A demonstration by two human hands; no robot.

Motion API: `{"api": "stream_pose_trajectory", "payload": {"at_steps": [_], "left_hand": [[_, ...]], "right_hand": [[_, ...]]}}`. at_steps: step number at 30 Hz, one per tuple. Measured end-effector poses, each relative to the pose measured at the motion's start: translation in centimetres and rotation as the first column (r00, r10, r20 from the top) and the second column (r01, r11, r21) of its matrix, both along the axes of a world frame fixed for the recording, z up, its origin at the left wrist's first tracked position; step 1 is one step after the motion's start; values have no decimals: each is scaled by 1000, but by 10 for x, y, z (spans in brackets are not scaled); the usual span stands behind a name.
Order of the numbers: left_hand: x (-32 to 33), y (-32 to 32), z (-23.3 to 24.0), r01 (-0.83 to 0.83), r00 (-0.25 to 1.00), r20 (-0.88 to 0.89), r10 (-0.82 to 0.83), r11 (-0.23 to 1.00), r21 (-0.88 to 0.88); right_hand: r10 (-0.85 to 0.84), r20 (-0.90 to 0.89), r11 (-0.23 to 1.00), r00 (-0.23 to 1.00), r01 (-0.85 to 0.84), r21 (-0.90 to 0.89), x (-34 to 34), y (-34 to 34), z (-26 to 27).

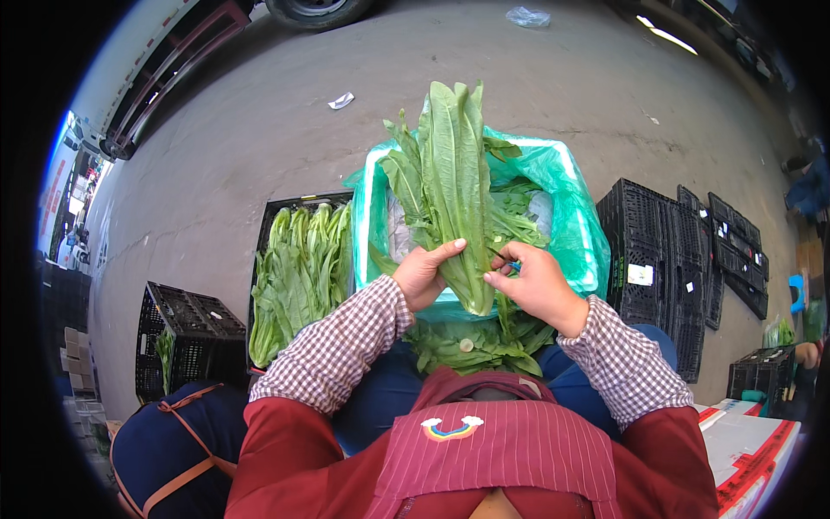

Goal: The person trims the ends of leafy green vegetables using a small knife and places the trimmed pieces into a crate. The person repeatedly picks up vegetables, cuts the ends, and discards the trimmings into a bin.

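Observation:
My left hand grips a head of long-leaf lettuce near its base, thumb across the front. The leaves point away from me and the pale cut end faces my body. At the right edge of the stalk, my right hand has thumb and fingers closed around a small tool with a dark tip and a blue part, mostly hidden. Its fingertips touch the lettuce. Beneath stands a white-rimmed box lined with green plastic film, with loose leaves inside. More leaves are heaped between box and lap.
A black crate of lettuce heads adjoins the box on the left. Another black crate lies beyond it. Black crates are stacked at right. White cartons stand lower right. Lower left is a person in dark blue. A truck tyre shows above.

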State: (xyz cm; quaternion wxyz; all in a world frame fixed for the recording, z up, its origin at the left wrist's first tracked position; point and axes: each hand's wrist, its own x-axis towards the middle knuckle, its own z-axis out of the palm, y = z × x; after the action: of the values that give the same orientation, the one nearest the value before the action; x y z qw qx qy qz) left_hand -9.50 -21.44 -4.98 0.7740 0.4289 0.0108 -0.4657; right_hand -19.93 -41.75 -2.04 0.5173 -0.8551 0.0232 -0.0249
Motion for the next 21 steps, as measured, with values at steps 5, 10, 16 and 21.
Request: {"api": "stream_pose_trajectory", "payload": {"at_steps": [5,10,16,21], "left_hand": [[-3,-1,8,-41,997,66,41,999,9],[-7,1,15,-63,983,173,56,997,38],[-6,4,9,-237,923,350,162,954,183],[18,25,7,-412,804,544,239,884,222]], "right_hand": [[13,-64,993,998,-5,114,8,-11,-15],[25,-35,998,999,-23,55,7,-1,-8],[-80,-10,996,997,80,31,10,-22,-19],[-46,-52,999,998,45,-26,4,-46,-13]]}}
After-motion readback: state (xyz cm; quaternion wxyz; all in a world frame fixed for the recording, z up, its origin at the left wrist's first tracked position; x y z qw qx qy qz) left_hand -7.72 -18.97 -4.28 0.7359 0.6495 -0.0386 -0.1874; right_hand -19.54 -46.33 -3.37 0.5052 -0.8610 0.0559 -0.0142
